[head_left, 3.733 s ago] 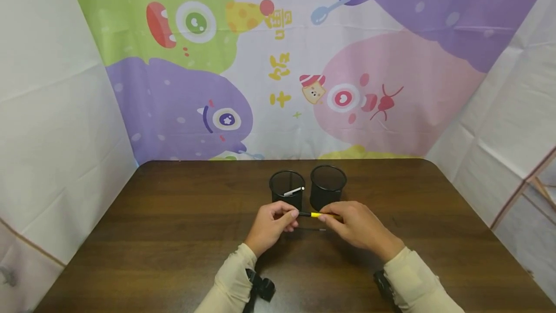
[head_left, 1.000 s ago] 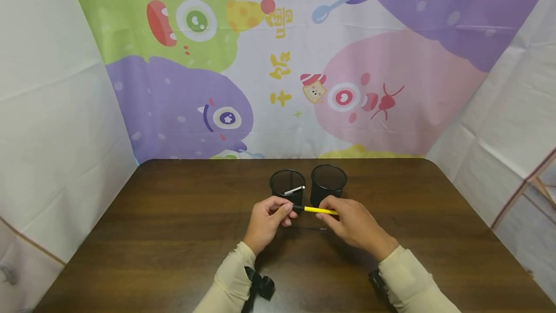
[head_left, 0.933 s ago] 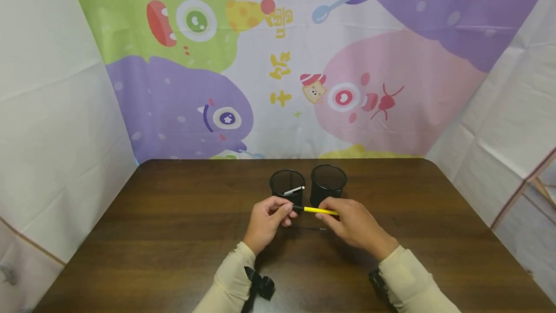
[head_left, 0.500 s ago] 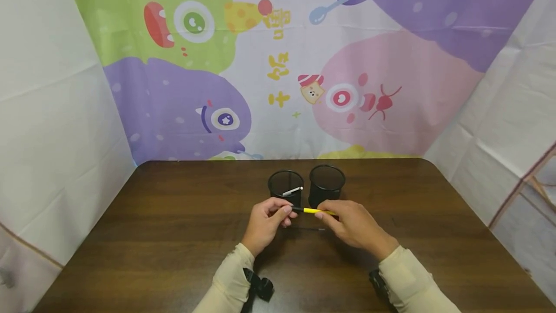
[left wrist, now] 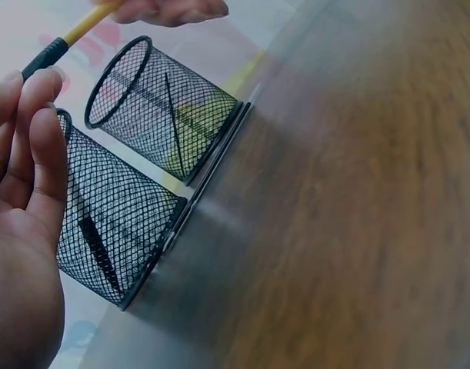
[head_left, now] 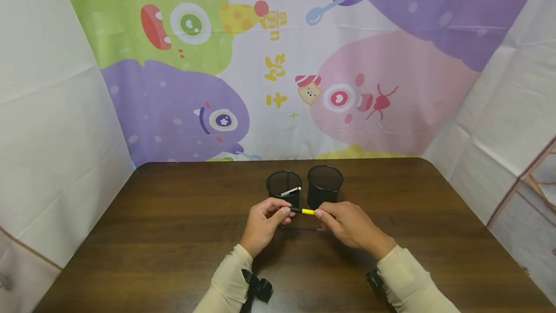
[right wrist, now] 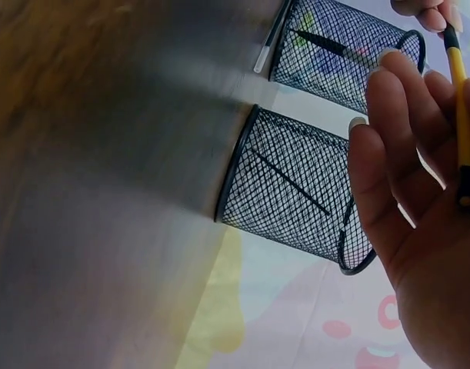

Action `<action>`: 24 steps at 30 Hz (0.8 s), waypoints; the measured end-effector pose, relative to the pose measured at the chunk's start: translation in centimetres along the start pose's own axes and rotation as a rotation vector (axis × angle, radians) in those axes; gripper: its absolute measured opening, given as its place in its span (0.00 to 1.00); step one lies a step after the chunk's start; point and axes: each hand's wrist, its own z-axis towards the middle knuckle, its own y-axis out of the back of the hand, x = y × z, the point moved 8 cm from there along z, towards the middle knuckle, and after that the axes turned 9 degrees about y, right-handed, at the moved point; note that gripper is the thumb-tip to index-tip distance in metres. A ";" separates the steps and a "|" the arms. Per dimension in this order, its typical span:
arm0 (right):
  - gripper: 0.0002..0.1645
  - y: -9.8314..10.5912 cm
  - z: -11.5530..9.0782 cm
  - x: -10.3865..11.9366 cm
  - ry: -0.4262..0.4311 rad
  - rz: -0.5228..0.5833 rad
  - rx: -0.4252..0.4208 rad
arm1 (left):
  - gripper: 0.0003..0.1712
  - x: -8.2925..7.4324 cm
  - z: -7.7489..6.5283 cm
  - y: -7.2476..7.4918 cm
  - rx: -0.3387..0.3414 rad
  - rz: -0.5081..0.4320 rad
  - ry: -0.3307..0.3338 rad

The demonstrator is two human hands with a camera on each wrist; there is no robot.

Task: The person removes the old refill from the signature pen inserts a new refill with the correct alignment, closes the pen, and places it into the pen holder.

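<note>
In the head view a yellow pen [head_left: 308, 212] with a black grip section lies level between my hands, above the table. My left hand [head_left: 263, 223] pinches its black end between thumb and fingers. The yellow barrel is pinched by my right hand [head_left: 354, 226], which hides its far part in the head view; the right wrist view shows the barrel's black-tipped end [right wrist: 466, 192] by the palm. Just behind the hands stand two black mesh pen cups, the left cup [head_left: 274, 192] with a white-and-grey pen [head_left: 290, 191] in it and the right cup [head_left: 323, 197] beside it.
A thin dark rod, like a pen refill [head_left: 302, 229], lies on the brown wooden table [head_left: 173, 235] in front of the cups. Through the right cup's mesh a thin dark line [right wrist: 292, 183] shows. A cartoon-printed cloth [head_left: 282, 134] hangs behind the table.
The right hand's fingertips have moved along the yellow barrel towards the black section, so less yellow shows than a second ago. The left hand keeps its pinch. The head view has shifted slightly.
</note>
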 end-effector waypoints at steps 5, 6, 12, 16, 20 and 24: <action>0.07 0.1 -0.1 -0.2 -0.040 0.008 -0.023 | 0.07 0.0 0.0 0.3 -0.006 0.002 -0.010; 0.08 0.2 -0.1 -0.2 -0.041 0.008 -0.039 | 0.06 0.0 0.0 0.3 -0.006 0.000 -0.012; 0.13 1.0 0.0 0.2 0.044 -0.030 -0.127 | 0.07 -0.1 0.1 0.4 -0.003 -0.008 -0.031; 0.11 1.2 0.0 0.5 0.092 -0.031 -0.152 | 0.07 -0.2 0.1 0.4 -0.001 -0.011 -0.035; 0.07 1.2 -0.1 0.5 0.106 -0.038 -0.151 | 0.07 -0.4 0.0 0.3 0.007 -0.013 -0.035; 0.04 1.1 -0.1 0.5 0.095 -0.035 -0.137 | 0.07 -0.7 -0.1 0.3 0.012 -0.010 -0.040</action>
